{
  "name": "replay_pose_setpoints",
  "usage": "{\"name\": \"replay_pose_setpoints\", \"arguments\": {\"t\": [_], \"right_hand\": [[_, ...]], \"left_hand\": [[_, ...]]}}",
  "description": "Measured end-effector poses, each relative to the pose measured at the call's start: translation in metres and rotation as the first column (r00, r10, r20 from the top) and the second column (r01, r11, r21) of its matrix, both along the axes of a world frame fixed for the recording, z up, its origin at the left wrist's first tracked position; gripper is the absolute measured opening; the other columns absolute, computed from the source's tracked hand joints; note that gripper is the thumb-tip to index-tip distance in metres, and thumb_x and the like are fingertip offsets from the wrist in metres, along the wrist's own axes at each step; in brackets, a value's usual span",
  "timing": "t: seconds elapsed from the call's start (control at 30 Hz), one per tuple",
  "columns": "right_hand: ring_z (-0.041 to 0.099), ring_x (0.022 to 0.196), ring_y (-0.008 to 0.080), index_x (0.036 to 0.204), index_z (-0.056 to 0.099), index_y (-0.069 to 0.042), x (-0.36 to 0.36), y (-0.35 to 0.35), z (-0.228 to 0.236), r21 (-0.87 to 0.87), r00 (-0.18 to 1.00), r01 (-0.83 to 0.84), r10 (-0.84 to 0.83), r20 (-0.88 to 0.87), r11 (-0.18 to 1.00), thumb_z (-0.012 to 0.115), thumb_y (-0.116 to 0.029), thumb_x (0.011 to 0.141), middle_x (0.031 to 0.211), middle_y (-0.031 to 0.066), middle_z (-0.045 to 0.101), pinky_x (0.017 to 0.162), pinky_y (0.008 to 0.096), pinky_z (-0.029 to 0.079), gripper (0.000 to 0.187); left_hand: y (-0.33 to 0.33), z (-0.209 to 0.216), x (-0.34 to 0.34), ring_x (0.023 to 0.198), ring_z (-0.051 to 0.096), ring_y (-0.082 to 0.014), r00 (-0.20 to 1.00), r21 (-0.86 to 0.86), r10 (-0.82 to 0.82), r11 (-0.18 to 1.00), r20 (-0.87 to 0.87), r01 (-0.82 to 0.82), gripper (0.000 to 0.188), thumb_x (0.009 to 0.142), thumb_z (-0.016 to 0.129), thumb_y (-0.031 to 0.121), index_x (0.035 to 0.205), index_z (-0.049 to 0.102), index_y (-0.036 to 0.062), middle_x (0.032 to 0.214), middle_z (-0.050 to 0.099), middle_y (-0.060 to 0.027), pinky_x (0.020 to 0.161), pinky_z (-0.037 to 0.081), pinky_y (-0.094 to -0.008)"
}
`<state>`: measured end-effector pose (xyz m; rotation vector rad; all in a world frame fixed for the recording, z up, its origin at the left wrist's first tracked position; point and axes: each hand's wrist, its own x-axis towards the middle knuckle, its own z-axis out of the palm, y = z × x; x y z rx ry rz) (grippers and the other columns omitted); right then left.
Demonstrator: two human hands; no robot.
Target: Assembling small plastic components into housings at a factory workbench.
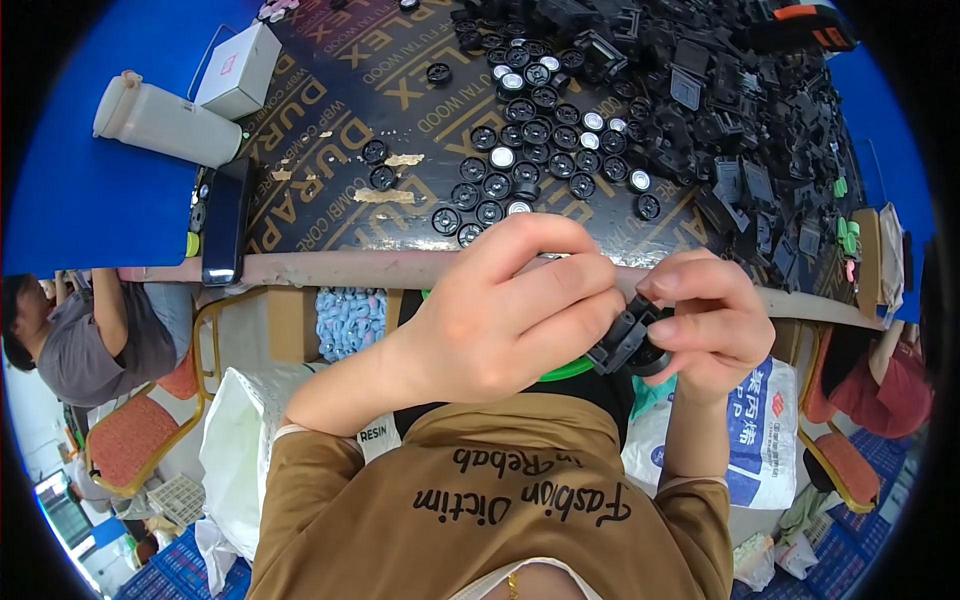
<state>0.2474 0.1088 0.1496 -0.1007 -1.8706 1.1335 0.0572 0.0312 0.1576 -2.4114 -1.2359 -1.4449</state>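
Observation:
My left hand (510, 315) and my right hand (715, 325) meet just off the table's near edge. Between them they grip a black plastic part (622, 340), a small toy chassis by its look. The left fingers curl round its left side. On the right side, thumb and fingertips press at a dark round piece that resembles a wheel; my fingers hide much of it. Beyond my hands, many small black wheels (536, 131) lie loose on the dark printed table (320, 215), a few with silver faces. Farther right spreads a heap of black plastic parts (740, 180).
At left are a white bottle (170, 120), a white box (238, 72) and a dark phone (228, 220). Below the table edge stand a carton of blue pieces (350, 325), a white sack (240, 450) and a printed sack (750, 440). People sit at both sides.

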Motion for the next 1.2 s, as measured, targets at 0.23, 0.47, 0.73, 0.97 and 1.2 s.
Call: {"name": "replay_pose_setpoints", "arguments": {"t": [0.23, 0.47, 0.73, 0.97, 1.2], "right_hand": [[0.061, 0.079, 0.0270, 0.084, 0.070, -0.003, -0.003, 0.001, -0.001, 0.089, 0.999, -0.018, 0.020, -0.029, 0.996, 0.077, -0.025, 0.062, 0.097, 0.0163, 0.063, 0.066, 0.0328, 0.050, 0.032], [0.061, 0.082, 0.0277, 0.090, 0.067, -0.001, -0.011, -0.015, -0.001, -0.123, 0.996, 0.055, -0.063, -0.063, 0.991, 0.075, -0.027, 0.066, 0.097, 0.0158, 0.063, 0.069, 0.0333, 0.049, 0.036], [0.059, 0.074, 0.0241, 0.093, 0.063, 0.000, -0.006, -0.006, 0.008, 0.064, 0.975, 0.048, -0.061, 0.215, 0.997, 0.073, -0.028, 0.060, 0.083, 0.0106, 0.062, 0.065, 0.0326, 0.046, 0.044], [0.056, 0.073, 0.0237, 0.092, 0.059, -0.002, -0.010, -0.017, 0.002, -0.114, 0.956, 0.092, -0.055, 0.288, 0.989, 0.076, -0.014, 0.065, 0.086, 0.0098, 0.059, 0.063, 0.0292, 0.045, 0.034], [0.057, 0.073, 0.0149, 0.093, 0.061, 0.000, -0.008, 0.004, -0.019, -0.173, 0.880, 0.336, -0.243, 0.407, 0.926, 0.068, -0.004, 0.072, 0.088, 0.0081, 0.059, 0.065, 0.0270, 0.047, 0.023]], "left_hand": [[-0.001, 0.003, 0.001, 0.080, 0.055, -0.0255, 0.999, 0.019, -0.033, 0.999, -0.019, 0.033, 0.021, 0.058, 0.062, 0.006, 0.077, 0.063, -0.0009, 0.089, 0.062, -0.0091, 0.067, 0.049, -0.0320], [0.000, -0.001, 0.005, 0.077, 0.054, -0.0256, 0.999, 0.095, -0.015, 0.995, -0.033, 0.018, 0.023, 0.055, 0.062, 0.008, 0.076, 0.061, -0.0039, 0.085, 0.061, -0.0115, 0.062, 0.050, -0.0341], [0.000, -0.002, 0.002, 0.072, 0.054, -0.0256, 0.992, 0.156, -0.012, 0.987, -0.125, 0.032, 0.023, 0.053, 0.062, 0.009, 0.071, 0.059, -0.0060, 0.080, 0.060, -0.0129, 0.059, 0.053, -0.0356], [0.000, -0.008, 0.000, 0.073, 0.056, -0.0258, 0.995, 0.107, -0.037, 0.993, -0.091, 0.047, 0.022, 0.054, 0.062, 0.006, 0.073, 0.058, -0.0058, 0.080, 0.060, -0.0127, 0.059, 0.053, -0.0359], [0.007, -0.029, -0.010, 0.076, 0.058, -0.0284, 0.968, -0.350, 0.231, 0.919, 0.100, -0.183, 0.021, 0.069, 0.063, 0.002, 0.088, 0.058, -0.0016, 0.083, 0.060, -0.0104, 0.067, 0.049, -0.0360]]}}
